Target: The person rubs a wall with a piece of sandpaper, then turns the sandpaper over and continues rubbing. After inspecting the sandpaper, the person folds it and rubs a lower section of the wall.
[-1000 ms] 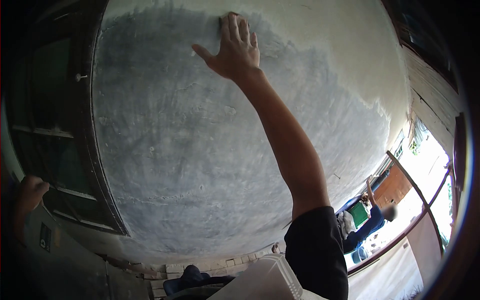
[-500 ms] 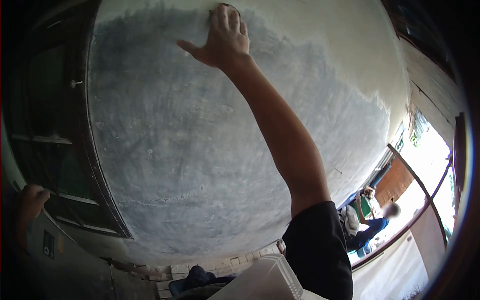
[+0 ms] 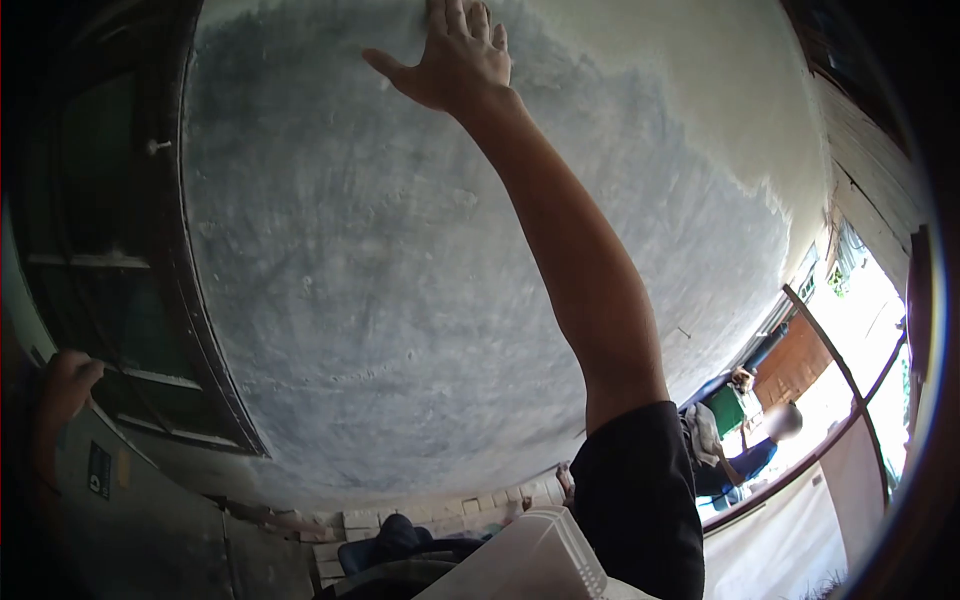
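My right hand [image 3: 462,55] reaches up to the top edge of the view, palm toward the grey wall [image 3: 430,260], thumb stretched out to the left. Its fingers are spread over a dark object, of which only a bit shows at the fingertips; the rest is hidden or out of frame. The wall is darker grey below and paler [image 3: 740,90] at the upper right. At the far left my left hand [image 3: 70,385] is closed at the edge of a panel beside the dark-framed window [image 3: 120,270]; what it grips, if anything, is too dark to make out.
A person in dark blue [image 3: 750,460] sits at the lower right, near a green object [image 3: 725,408]. Wooden poles [image 3: 830,345] cross there. A pale plastic container [image 3: 530,560] is at the bottom centre. A small hook [image 3: 158,147] sticks out by the window frame.
My right hand has moved slightly up and to the right, so its fingertips reach the frame's top. The person at the right has lowered an arm. My left hand is slightly higher in view.
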Demonstrator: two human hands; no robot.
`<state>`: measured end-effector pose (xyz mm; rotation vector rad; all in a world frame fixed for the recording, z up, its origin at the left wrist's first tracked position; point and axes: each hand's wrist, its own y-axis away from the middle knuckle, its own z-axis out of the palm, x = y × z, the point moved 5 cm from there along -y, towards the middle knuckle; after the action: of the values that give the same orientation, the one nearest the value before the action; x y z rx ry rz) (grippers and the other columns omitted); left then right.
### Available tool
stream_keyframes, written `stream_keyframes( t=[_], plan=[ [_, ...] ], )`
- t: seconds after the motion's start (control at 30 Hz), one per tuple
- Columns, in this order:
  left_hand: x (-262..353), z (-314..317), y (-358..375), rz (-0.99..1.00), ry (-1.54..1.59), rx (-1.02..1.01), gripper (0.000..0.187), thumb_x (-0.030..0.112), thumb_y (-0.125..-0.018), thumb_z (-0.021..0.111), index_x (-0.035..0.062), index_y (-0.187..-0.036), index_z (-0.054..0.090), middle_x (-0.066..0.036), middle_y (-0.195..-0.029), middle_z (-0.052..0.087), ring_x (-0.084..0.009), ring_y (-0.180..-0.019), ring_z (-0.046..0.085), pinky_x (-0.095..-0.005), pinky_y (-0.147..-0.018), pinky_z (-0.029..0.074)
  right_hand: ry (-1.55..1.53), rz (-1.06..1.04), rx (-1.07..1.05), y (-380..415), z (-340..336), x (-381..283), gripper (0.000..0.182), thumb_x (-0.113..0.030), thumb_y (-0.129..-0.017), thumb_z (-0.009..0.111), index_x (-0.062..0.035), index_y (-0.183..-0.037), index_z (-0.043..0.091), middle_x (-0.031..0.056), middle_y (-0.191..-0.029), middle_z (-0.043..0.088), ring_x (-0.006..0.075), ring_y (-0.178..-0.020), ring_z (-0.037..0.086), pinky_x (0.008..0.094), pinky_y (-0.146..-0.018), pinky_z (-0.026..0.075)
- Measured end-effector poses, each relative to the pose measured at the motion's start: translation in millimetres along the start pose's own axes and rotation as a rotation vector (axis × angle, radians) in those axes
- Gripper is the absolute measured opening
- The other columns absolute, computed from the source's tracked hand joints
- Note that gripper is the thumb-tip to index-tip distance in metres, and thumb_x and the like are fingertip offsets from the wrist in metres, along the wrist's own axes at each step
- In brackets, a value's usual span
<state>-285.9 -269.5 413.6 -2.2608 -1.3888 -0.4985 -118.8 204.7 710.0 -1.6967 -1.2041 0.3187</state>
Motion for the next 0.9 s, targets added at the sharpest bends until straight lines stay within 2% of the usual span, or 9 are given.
stream_keyframes(
  t=[0.2,0.27,0.4,0.47,0.5,0.67,0.73,0.83,0.9],
  plan=[
    [9,-5,7,-0.03,0.029,-0.025,0.034,0.026,-0.092,0.062,-0.0057,-0.08,0.065,-0.01,-0.055,0.059,-0.0185,-0.046,0.061,-0.0345,-0.049,0.047,-0.033,-0.098,0.103,14,40,2,0.108,-0.078,-0.085,0.05,-0.0029,-0.157,0.019,0.0154,-0.164,0.017,0.0359,-0.152,0.01,0.0548,-0.122,0.015],
    [12,-6,5,-0.03,0.01,-0.033,0.034,0.026,-0.092,0.061,-0.0052,-0.08,0.065,-0.01,-0.055,0.059,-0.0184,-0.046,0.061,-0.0345,-0.05,0.047,0.12,-0.148,0.224,4,40,6,0.109,-0.081,-0.084,0.047,-0.0036,-0.157,0.022,0.0169,-0.165,0.015,0.036,-0.153,0.009,0.0552,-0.122,0.018],
    [10,-5,1,-0.007,-0.034,-0.03,0.034,0.027,-0.092,0.062,-0.0048,-0.081,0.067,-0.01,-0.055,0.06,-0.0183,-0.048,0.063,-0.034,-0.05,0.048,-0.027,-0.074,0.187,-4,14,-4,0.107,-0.08,-0.086,0.047,-0.003,-0.157,0.022,0.0158,-0.164,0.016,0.0348,-0.153,0.009,0.0547,-0.122,0.017],
    [1,-2,3,-0.048,0.002,-0.005,0.034,0.028,-0.091,0.063,-0.0049,-0.081,0.067,-0.01,-0.055,0.06,-0.0186,-0.048,0.063,-0.0342,-0.051,0.048,0.031,-0.051,0.128,-2,12,-7,0.097,-0.073,-0.092,0.041,-0.0026,-0.155,0.024,0.0146,-0.162,0.021,0.033,-0.151,0.017,0.051,-0.122,0.016],
    [-1,-1,2,-0.046,0.004,0.009,0.035,0.028,-0.091,0.063,-0.0051,-0.081,0.067,-0.011,-0.056,0.061,-0.0188,-0.049,0.064,-0.0344,-0.051,0.049,0.074,-0.114,0.168,2,24,-4,0.106,-0.079,-0.088,0.042,-0.0016,-0.157,0.02,0.016,-0.165,0.016,0.0348,-0.153,0.008,0.0553,-0.122,0.017],
    [19,-10,9,0.01,-0.041,0.065,0.034,0.027,-0.091,0.064,-0.005,-0.08,0.067,-0.012,-0.058,0.062,-0.0192,-0.049,0.064,-0.0344,-0.051,0.049,-0.061,-0.044,0.04,1,36,-9,0.102,-0.077,-0.09,0.039,-0.0038,-0.158,0.016,0.015,-0.165,0.014,0.0351,-0.152,0.013,0.0551,-0.123,0.013],
    [18,-9,7,-0.086,-0.092,-0.067,0.032,0.024,-0.091,0.064,-0.0055,-0.081,0.068,-0.012,-0.061,0.064,-0.0191,-0.049,0.064,-0.0337,-0.05,0.048,-0.016,-0.106,0.297,-10,39,-4,0.105,-0.081,-0.089,0.034,-0.0024,-0.157,0.022,0.0167,-0.164,0.02,0.0353,-0.153,0.01,0.0577,-0.122,0.015],
    [4,-2,0,0.009,0.016,-0.013,0.031,0.023,-0.091,0.063,-0.0056,-0.08,0.067,-0.011,-0.058,0.062,-0.0188,-0.048,0.064,-0.0337,-0.049,0.048,-0.122,-0.007,0.018,-10,-4,-13,0.094,-0.072,-0.094,0.039,-0.0035,-0.156,0.024,0.0142,-0.163,0.021,0.0324,-0.151,0.018,0.0511,-0.122,0.016],
    [1,0,1,0.009,0.013,0.027,0.032,0.023,-0.092,0.062,-0.0056,-0.079,0.067,-0.01,-0.057,0.061,-0.0185,-0.047,0.063,-0.034,-0.048,0.047,-0.109,-0.046,0.088,-4,16,-6,0.099,-0.077,-0.091,0.037,-0.0026,-0.156,0.023,0.0154,-0.163,0.02,0.0344,-0.152,0.014,0.0543,-0.122,0.016]
  ],
)
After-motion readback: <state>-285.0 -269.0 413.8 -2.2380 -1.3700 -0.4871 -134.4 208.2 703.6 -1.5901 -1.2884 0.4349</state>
